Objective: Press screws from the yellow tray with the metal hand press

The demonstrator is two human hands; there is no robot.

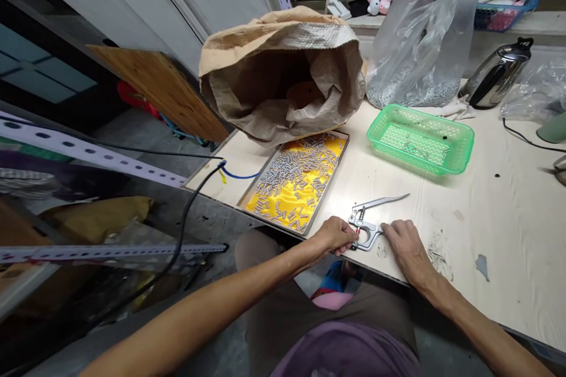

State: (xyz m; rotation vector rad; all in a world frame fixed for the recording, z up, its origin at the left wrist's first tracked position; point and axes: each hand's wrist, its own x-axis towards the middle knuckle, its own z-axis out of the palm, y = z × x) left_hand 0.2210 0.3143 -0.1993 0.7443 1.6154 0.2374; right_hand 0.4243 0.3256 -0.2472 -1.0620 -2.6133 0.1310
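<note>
Silver hand pliers (369,234) with a spring and a red part at the jaw lie near the table's front edge, their upper handle raised. My left hand (338,235) is closed at the jaw end, its fingertips pinched beside the red part; what it pinches is too small to name. At the other end, the fingers of my right hand (404,241) are closed on the lower handle. Left of the pliers sits a shallow tray (309,227) lined with yellow cloth, with many small metal pieces (294,165) spread over it.
A large open paper sack (283,76) stands behind the tray. Farther right are a green plastic basket (420,138) holding a few small pieces, a clear plastic bag (424,41) and a metal kettle (499,73). A black cable (186,224) hangs at the left edge.
</note>
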